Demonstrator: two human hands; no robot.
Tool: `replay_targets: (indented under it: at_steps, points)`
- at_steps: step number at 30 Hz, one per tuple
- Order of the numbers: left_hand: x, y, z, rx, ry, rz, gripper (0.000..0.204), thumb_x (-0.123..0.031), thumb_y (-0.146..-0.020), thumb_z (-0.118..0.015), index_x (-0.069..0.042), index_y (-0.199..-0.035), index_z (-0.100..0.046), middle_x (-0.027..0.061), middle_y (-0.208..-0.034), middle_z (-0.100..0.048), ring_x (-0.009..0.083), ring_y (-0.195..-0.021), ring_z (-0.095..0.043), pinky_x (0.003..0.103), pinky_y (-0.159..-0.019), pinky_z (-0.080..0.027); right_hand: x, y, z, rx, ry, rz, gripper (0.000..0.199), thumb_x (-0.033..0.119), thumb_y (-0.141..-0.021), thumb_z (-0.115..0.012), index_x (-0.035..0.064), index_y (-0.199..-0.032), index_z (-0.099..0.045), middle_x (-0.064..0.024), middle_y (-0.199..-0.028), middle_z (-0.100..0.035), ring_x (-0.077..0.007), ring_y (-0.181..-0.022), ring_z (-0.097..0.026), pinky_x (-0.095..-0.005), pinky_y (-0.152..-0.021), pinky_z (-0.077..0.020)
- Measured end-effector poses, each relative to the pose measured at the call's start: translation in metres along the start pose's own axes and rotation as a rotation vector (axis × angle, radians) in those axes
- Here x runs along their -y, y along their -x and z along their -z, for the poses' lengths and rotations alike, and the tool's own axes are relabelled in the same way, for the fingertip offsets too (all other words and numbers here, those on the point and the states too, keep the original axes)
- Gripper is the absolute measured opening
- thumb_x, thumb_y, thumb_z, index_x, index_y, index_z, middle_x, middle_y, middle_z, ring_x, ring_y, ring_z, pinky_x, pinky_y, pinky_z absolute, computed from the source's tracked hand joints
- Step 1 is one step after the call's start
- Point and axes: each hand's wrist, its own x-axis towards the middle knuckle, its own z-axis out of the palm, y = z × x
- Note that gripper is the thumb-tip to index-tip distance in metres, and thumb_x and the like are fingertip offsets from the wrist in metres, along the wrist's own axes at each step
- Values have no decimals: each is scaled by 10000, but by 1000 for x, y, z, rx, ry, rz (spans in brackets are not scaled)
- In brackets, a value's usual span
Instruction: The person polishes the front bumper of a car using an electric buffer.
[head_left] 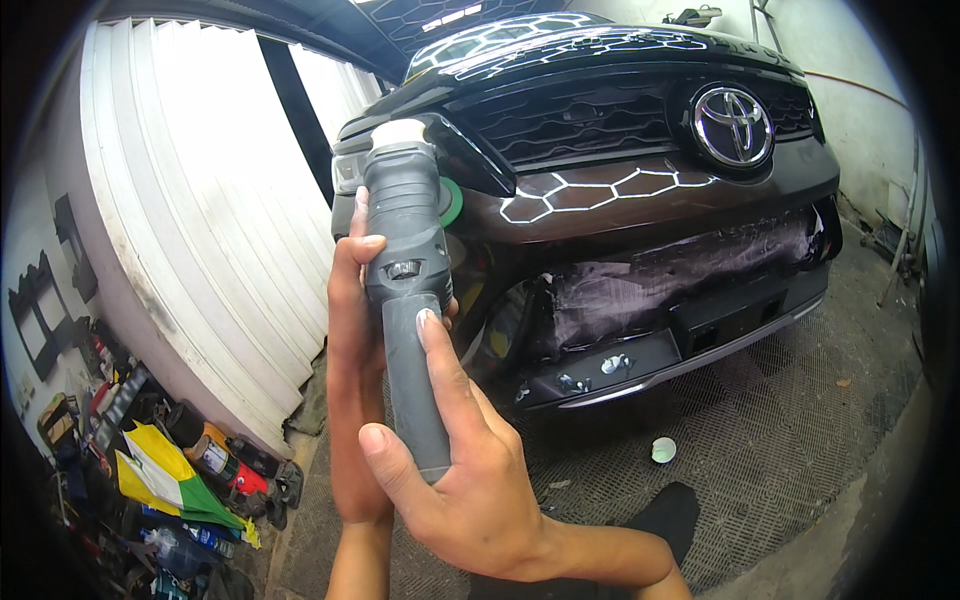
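Ideally, the grey polisher (408,270), clasped by the fingers of the left hand (355,370) and right hand (470,480), is kept flat against the dark car bumper (600,200), its green pad (453,203) pressed evenly.

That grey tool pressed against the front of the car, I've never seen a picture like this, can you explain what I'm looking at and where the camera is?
The picture comes from a wide-angle camera worn on a person's head, looking down at their own two bare hands, so straight edges bend near the rim. Both hands grip a grey handheld polisher: the left hand wraps the body from behind, and the right hand holds the lower handle, its fingers lying along it. At the tool's far end a green pad sits against the dark car, near the corner of its front, by the headlight. Part of the lower bumper looks dull and covered. On the patterned floor lies a small white cap. At the left, by a white corrugated wall, stand spray cans and bottles.
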Motion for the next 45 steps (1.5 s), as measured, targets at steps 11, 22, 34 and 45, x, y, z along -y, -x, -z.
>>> replay_targets:
  at_steps: [11,22,34,45]
  points:
    - [3,6,-5,-162,-69,120,723,-385,-914,-506,-8,-1507,-337,202,-943,-673,288,-632,-734,380,-517,-667,7,2,5,-40,28,77,832,277,-1032,-701,-102,-1642,-280,-296,-983,-600,-351,-801,-677,-444,-745,-571]
    - [3,9,-17,-137,6,121,701,-397,-920,-517,-23,-1489,-350,214,-947,-687,310,-619,-737,383,-498,-660,17,3,18,-25,24,76,830,294,-1036,-692,-115,-1635,-286,-302,-976,-597,-349,-779,-677,-439,-726,-576]
    - [-7,37,-51,-98,102,128,849,-459,-909,-545,-100,-1630,-276,221,-993,-682,305,-627,-734,375,-490,-638,42,29,26,27,76,13,825,255,-993,-748,-90,-1624,-344,-297,-1106,-649,-312,-926,-712,-397,-811,-583]
    - [0,6,-13,-168,-64,154,767,-436,-916,-514,-68,-1563,-330,209,-963,-685,303,-631,-738,380,-516,-649,8,2,15,-18,72,86,803,249,-1016,-705,-83,-1636,-318,-287,-998,-609,-348,-807,-683,-437,-748,-572]
